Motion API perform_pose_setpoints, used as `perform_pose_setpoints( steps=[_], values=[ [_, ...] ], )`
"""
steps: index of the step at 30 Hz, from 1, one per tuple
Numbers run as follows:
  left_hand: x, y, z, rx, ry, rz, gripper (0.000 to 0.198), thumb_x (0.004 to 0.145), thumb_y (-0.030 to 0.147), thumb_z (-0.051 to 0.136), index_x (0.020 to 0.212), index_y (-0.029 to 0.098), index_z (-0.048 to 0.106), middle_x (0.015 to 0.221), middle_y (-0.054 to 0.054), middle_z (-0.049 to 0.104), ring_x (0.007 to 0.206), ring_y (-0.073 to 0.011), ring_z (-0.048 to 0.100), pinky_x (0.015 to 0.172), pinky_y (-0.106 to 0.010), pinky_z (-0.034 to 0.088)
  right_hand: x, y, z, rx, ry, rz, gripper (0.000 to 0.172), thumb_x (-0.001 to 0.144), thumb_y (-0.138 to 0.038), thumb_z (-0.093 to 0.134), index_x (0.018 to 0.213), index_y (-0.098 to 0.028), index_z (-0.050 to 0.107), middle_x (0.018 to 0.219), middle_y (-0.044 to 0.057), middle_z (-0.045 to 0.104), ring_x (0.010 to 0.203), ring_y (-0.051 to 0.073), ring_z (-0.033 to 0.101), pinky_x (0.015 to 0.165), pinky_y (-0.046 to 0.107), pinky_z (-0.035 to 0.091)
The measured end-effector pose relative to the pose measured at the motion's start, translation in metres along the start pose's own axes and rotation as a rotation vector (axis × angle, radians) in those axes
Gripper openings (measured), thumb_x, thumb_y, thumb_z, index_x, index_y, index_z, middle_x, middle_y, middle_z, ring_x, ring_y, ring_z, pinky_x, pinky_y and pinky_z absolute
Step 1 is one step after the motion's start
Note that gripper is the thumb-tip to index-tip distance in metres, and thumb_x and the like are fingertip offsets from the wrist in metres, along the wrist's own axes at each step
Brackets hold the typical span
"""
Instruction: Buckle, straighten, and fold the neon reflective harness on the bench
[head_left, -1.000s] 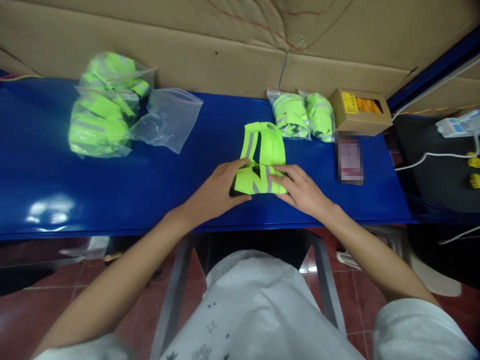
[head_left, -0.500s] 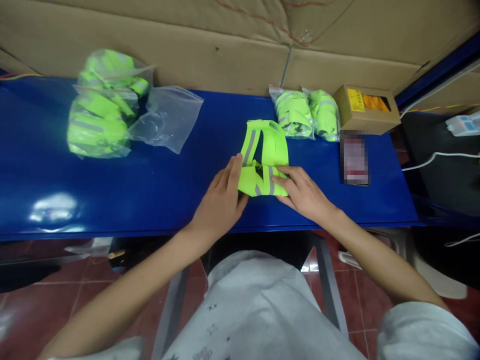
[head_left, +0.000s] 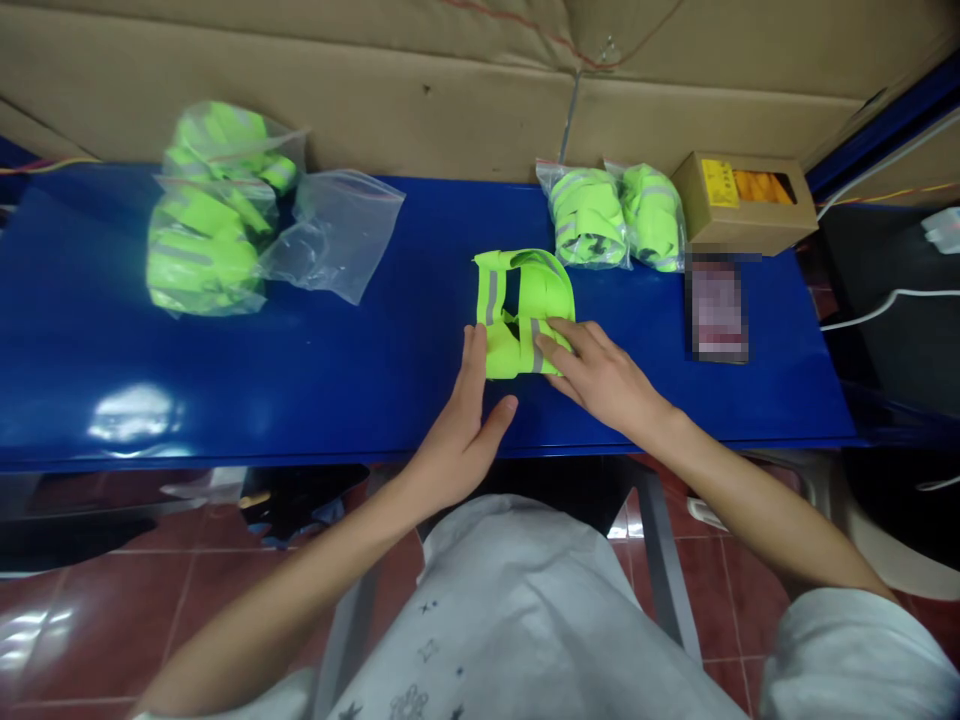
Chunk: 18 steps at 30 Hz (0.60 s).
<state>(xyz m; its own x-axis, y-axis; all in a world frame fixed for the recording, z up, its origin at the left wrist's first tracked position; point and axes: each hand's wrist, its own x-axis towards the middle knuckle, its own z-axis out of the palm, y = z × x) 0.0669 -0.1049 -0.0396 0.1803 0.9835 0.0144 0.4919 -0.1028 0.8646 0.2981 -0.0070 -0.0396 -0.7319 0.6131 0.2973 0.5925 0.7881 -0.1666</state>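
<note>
Against the left edge of the reflective vest (head_left: 544,287) on the tabletop (head_left: 337,375), holding left hand (head_left: 463,432) open, gripping nothing; over its near right corner, resting right hand (head_left: 598,375) half-curled, grip unclear; behind it, rightward, bagged bundles (head_left: 590,218).

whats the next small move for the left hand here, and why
Probably close the left hand onto the green band: it lies open along the band's left edge, thumb apart, while the right hand rests on the right side.

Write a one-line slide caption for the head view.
Right hand on a bright yellow-green strap, left hand open at its side, over a blue table.
</note>
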Motion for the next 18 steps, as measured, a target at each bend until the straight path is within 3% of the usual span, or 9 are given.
perform_pose_setpoints(
  steps=[2, 6, 9, 11, 13, 15, 18],
  values=[
    [0.001, 0.000, 0.007, -0.010, 0.027, 0.019, 0.086, 0.113, 0.032, 0.046, 0.171, 0.040, -0.017, 0.183, -0.007, -0.013, 0.169, -0.0298, -0.003, 0.135, -0.064, 0.016, 0.000, -0.001, 0.000, -0.003, -0.012, -0.021, 0.036, 0.107, -0.024, 0.055, 0.142, -0.021, 0.065, 0.146, 0.021, 0.065, 0.122, 0.036, 0.066, 0.094, 0.054, 0.065],
    [0.003, -0.001, 0.015, -0.043, 0.084, 0.054, 0.092, 0.110, 0.028, 0.053, 0.171, 0.044, -0.013, 0.184, -0.005, -0.008, 0.169, -0.0293, 0.002, 0.135, -0.061, 0.022, -0.002, 0.001, 0.000, 0.047, -0.006, -0.054, 0.037, 0.108, -0.027, 0.054, 0.143, -0.021, 0.063, 0.144, 0.020, 0.066, 0.126, 0.036, 0.066, 0.101, 0.057, 0.063],
    [0.001, -0.004, 0.003, -0.002, 0.058, 0.066, 0.088, 0.111, 0.027, 0.052, 0.172, 0.044, -0.008, 0.184, -0.005, -0.004, 0.169, -0.0303, 0.001, 0.134, -0.062, 0.022, -0.006, 0.004, 0.000, 0.095, 0.009, -0.061, 0.037, 0.108, -0.028, 0.056, 0.144, -0.020, 0.062, 0.143, 0.021, 0.066, 0.126, 0.036, 0.066, 0.102, 0.058, 0.062],
    [-0.001, -0.009, -0.012, 0.097, 0.008, 0.111, 0.080, 0.112, 0.025, 0.049, 0.173, 0.046, 0.003, 0.184, -0.004, -0.001, 0.168, -0.0331, 0.005, 0.133, -0.062, 0.026, -0.008, 0.006, -0.001, 0.132, 0.014, -0.076, 0.037, 0.107, -0.028, 0.057, 0.144, -0.019, 0.061, 0.144, 0.021, 0.066, 0.128, 0.036, 0.066, 0.103, 0.060, 0.062],
    [-0.003, -0.014, -0.028, 0.212, 0.035, 0.210, 0.071, 0.111, 0.021, 0.051, 0.171, 0.047, 0.023, 0.183, -0.006, 0.009, 0.166, -0.0358, 0.022, 0.130, -0.060, 0.037, -0.010, 0.006, -0.003, 0.157, 0.020, -0.097, 0.037, 0.107, -0.028, 0.058, 0.143, -0.018, 0.060, 0.144, 0.022, 0.066, 0.129, 0.036, 0.066, 0.104, 0.060, 0.061],
    [-0.004, -0.020, -0.039, 0.293, 0.154, 0.304, 0.064, 0.108, 0.019, 0.058, 0.164, 0.044, 0.043, 0.177, -0.010, 0.033, 0.154, -0.0342, 0.049, 0.122, -0.055, 0.051, -0.012, 0.005, -0.004, 0.164, 0.033, -0.120, 0.036, 0.107, -0.027, 0.058, 0.142, -0.016, 0.060, 0.143, 0.023, 0.066, 0.129, 0.036, 0.067, 0.105, 0.059, 0.061],
    [-0.004, -0.024, -0.042, 0.223, 0.290, 0.271, 0.046, 0.103, 0.023, 0.070, 0.147, 0.035, 0.064, 0.149, -0.009, 0.062, 0.125, -0.0269, 0.073, 0.108, -0.048, 0.065, -0.013, 0.004, -0.005, 0.173, 0.029, -0.120, 0.036, 0.107, -0.028, 0.059, 0.141, -0.015, 0.061, 0.142, 0.022, 0.067, 0.130, 0.036, 0.067, 0.107, 0.059, 0.061]
  ],
)
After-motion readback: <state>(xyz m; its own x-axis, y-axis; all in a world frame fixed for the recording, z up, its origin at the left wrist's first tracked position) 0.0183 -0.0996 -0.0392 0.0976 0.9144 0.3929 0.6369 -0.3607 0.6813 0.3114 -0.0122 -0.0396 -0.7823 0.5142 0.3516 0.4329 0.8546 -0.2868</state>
